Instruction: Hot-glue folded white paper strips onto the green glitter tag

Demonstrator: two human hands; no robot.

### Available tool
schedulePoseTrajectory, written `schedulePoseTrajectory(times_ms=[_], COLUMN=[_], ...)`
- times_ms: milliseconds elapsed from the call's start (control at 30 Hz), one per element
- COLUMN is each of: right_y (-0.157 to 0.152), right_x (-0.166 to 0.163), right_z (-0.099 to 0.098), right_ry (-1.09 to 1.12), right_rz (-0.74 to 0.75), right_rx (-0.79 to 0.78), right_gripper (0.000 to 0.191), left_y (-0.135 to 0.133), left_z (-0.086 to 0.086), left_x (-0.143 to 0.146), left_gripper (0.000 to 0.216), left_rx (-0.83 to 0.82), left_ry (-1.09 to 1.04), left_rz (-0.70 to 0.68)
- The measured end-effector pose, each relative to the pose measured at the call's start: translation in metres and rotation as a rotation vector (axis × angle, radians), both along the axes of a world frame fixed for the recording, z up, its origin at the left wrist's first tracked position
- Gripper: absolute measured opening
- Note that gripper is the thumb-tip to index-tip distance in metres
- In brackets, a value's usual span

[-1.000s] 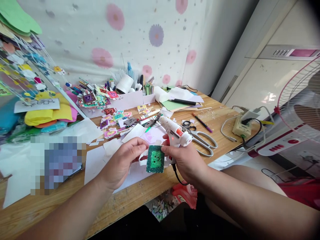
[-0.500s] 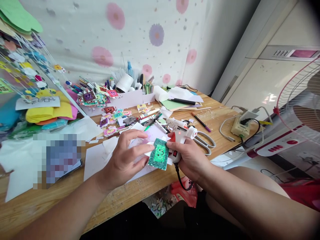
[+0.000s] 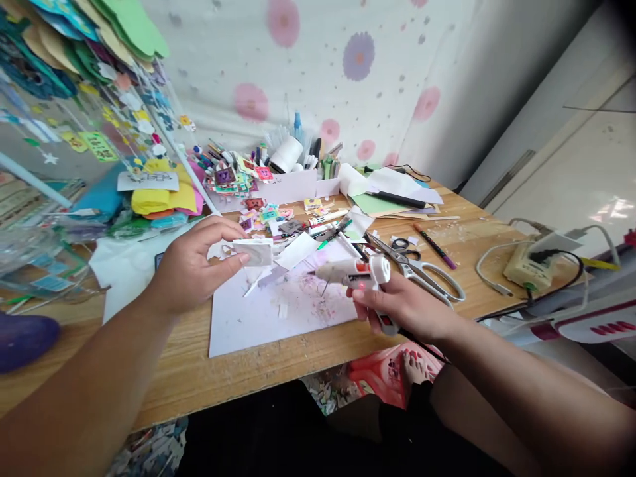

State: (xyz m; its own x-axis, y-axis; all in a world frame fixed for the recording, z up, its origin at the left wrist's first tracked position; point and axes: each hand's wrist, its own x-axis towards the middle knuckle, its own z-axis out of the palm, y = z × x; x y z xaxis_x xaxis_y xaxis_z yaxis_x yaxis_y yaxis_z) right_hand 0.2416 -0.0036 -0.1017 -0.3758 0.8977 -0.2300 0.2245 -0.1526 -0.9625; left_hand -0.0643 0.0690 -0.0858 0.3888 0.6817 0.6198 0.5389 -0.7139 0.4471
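My left hand [image 3: 201, 265] pinches a small white paper card [image 3: 254, 252] between thumb and fingers, its pale side facing me. In my right hand [image 3: 392, 301] is a white glue gun [image 3: 358, 270], gripped by the handle, with its nozzle pointing left toward the card; a gap lies between them. A red light glows on the gun's body. Below both hands a white paper sheet [image 3: 278, 324] with coloured marks and bits of scrap lies on the wooden table [image 3: 209, 384].
Large scissors [image 3: 432, 278] lie right of the glue gun, near a purple-capped marker [image 3: 436, 247]. Small coloured cards and pens crowd the middle back. A power strip [image 3: 529, 268] with cables sits at the right. Paper ornaments hang at the left.
The green card with a face was at my right thumb; now my left hand holds a card pale side up. My hands have drawn apart and the glue gun's nozzle points left. The view has turned left.
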Motion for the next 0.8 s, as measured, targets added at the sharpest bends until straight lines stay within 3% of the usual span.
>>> schedulePoseTrajectory(times_ms=[133,200,400,633,800], right_y=[0.002,0.005,0.015,0.018,0.015], right_x=[-0.021,-0.031,-0.045,-0.055,-0.055], right_z=[0.013,0.015,0.013,0.016,0.022], right_ry=[-0.206,-0.31,-0.478,-0.607,-0.624], right_rz=[0.234,0.289,0.324,0.348,0.352], right_rx=[0.046,0.093,0.132,0.071,0.161], right_gripper=[0.025,0.024,0.028,0.031,0.03], left_y=[-0.004,-0.007,-0.01,-0.013,-0.012], left_z=[-0.017,-0.022,-0.021,-0.021,-0.023], left_x=[-0.009,-0.007,-0.005,-0.007,-0.009], left_gripper=[0.009,0.008,0.005,0.007,0.008], left_rx=[-0.058,-0.044,0.071,0.11,0.121], left_ry=[0.009,0.048,0.191,0.233,0.225], left_rz=[0.206,0.234,0.115,0.079,0.073])
